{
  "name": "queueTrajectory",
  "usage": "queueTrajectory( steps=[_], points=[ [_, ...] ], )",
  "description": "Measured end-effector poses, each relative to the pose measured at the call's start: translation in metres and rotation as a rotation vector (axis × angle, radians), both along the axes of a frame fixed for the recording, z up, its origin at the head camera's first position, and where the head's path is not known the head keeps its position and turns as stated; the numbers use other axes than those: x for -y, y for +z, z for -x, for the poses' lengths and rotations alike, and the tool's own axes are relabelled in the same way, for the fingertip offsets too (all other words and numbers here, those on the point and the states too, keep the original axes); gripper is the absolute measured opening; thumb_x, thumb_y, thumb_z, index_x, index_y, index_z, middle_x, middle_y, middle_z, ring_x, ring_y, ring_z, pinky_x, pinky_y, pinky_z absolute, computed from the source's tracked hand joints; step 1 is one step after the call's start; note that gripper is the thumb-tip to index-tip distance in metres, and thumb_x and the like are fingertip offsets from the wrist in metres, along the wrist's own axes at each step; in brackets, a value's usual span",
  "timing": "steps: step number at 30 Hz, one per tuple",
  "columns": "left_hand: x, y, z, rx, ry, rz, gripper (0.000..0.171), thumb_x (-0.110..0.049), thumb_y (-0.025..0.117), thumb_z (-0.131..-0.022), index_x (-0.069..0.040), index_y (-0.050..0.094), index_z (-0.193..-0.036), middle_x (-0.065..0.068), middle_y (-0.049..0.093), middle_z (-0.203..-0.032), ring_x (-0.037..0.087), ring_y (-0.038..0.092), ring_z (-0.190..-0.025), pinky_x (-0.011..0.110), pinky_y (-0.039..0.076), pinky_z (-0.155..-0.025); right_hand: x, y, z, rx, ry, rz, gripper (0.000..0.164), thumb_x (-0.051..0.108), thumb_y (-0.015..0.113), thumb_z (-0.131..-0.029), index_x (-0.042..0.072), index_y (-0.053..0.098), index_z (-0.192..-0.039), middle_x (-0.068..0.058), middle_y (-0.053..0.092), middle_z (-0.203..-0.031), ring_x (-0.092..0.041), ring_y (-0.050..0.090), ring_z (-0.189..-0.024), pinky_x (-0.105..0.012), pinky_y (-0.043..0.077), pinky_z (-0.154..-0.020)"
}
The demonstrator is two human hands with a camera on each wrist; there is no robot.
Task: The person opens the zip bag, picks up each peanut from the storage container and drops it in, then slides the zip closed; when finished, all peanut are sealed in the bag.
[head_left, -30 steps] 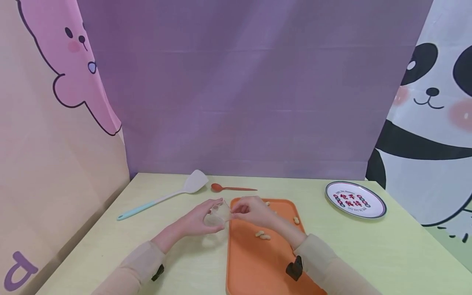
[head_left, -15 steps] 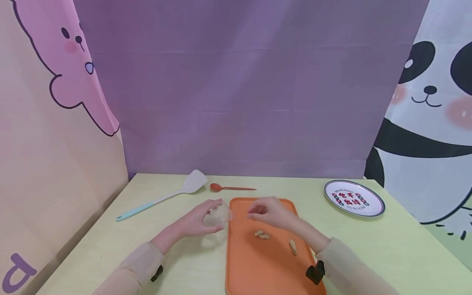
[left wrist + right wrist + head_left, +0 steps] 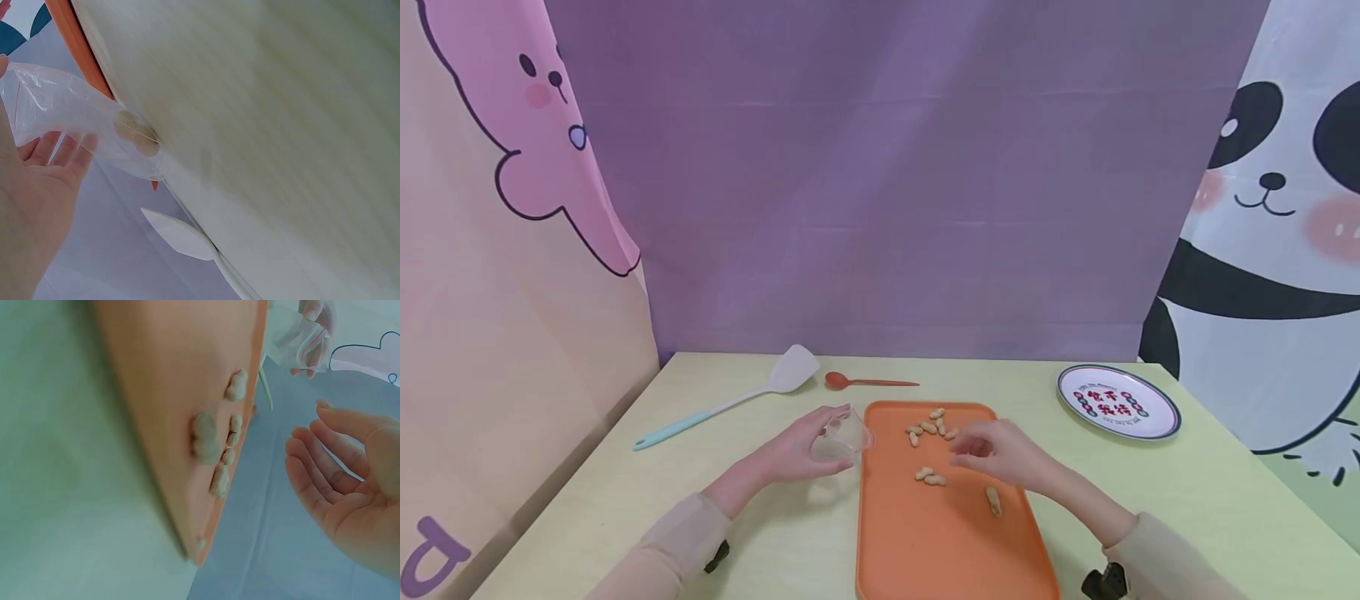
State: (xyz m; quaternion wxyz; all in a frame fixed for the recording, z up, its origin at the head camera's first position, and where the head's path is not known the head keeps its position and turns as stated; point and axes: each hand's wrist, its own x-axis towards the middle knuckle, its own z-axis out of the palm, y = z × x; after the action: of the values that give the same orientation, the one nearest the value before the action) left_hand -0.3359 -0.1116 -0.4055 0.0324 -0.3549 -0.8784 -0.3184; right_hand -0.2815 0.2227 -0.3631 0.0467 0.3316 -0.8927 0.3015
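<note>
My left hand (image 3: pixel 796 447) grips a clear plastic bag (image 3: pixel 844 437) beside the left edge of the orange tray (image 3: pixel 917 542). In the left wrist view a peanut (image 3: pixel 136 134) lies at the bottom of the bag. My right hand (image 3: pixel 1006 455) hovers over the right side of the tray. Its fingers are loosely bent, with nothing between them in the right wrist view. Several unshelled peanuts (image 3: pixel 927 427) lie in a group at the tray's far end. Nearer are a touching pair of peanuts (image 3: pixel 934 477) and a single peanut (image 3: pixel 993 502) at the right.
A white spatula (image 3: pixel 794 370) with a light blue handle lies at the back left. Beside it is a red-orange spoon (image 3: pixel 838 380). A white plate (image 3: pixel 1118 402) with red lettering sits at the back right. A purple curtain (image 3: pixel 880 183) hangs behind the table.
My right hand has drawn away from the bag's mouth to the right, over the tray, uncovering the far peanuts. My left hand keeps its grip on the bag in nearly the same place.
</note>
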Motion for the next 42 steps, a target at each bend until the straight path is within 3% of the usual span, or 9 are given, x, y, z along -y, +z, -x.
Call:
queueTrajectory(
  steps=[10,15,20,28,42],
  points=[
    [-0.001,0.003,-0.003,0.019,0.008,0.007,0.074,-0.039,0.071,-0.081,-0.011,0.038,-0.142,0.003,0.047,-0.139,0.017,0.049,-0.120,0.038,0.044,-0.100,-0.025,-0.016,-0.016,0.043,-0.058,-0.013,0.024,0.026,0.071,-0.083,0.003,0.068,-0.091,0.005,0.066,-0.077,0.001,0.057,-0.067,-0.020,0.051,-0.061],
    [0.000,0.003,-0.003,0.019,0.002,0.005,0.074,-0.039,0.070,-0.081,-0.010,0.038,-0.142,0.003,0.047,-0.139,0.017,0.050,-0.120,0.038,0.044,-0.100,-0.031,-0.024,-0.019,0.125,-0.080,-0.024,0.024,0.027,0.074,-0.080,0.005,0.064,-0.084,0.007,0.062,-0.070,0.002,0.052,-0.062,-0.019,0.047,-0.055],
    [0.000,0.003,-0.003,0.020,0.001,0.002,0.074,-0.040,0.070,-0.081,-0.010,0.039,-0.142,0.004,0.048,-0.138,0.017,0.050,-0.119,0.038,0.044,-0.099,-0.032,-0.028,-0.019,0.175,-0.066,-0.030,0.024,0.023,0.078,-0.076,0.007,0.061,-0.081,0.008,0.058,-0.067,0.002,0.050,-0.061,-0.018,0.046,-0.055],
    [0.000,0.001,-0.002,0.002,0.002,0.009,0.074,-0.040,0.070,-0.081,-0.010,0.039,-0.142,0.003,0.049,-0.137,0.017,0.050,-0.118,0.037,0.045,-0.098,-0.032,-0.028,-0.016,0.166,0.028,-0.033,0.028,0.015,0.077,-0.076,0.003,0.061,-0.095,0.001,0.065,-0.076,-0.002,0.058,-0.070,-0.021,0.052,-0.063],
    [0.000,0.002,-0.002,0.012,0.001,0.000,0.075,-0.042,0.069,-0.082,-0.010,0.039,-0.142,0.002,0.045,-0.142,0.017,0.050,-0.120,0.038,0.044,-0.099,-0.037,-0.028,-0.019,0.210,0.014,-0.062,0.014,0.019,0.077,-0.076,0.009,0.067,-0.078,0.008,0.062,-0.069,0.003,0.050,-0.062,-0.018,0.046,-0.055]
  ],
)
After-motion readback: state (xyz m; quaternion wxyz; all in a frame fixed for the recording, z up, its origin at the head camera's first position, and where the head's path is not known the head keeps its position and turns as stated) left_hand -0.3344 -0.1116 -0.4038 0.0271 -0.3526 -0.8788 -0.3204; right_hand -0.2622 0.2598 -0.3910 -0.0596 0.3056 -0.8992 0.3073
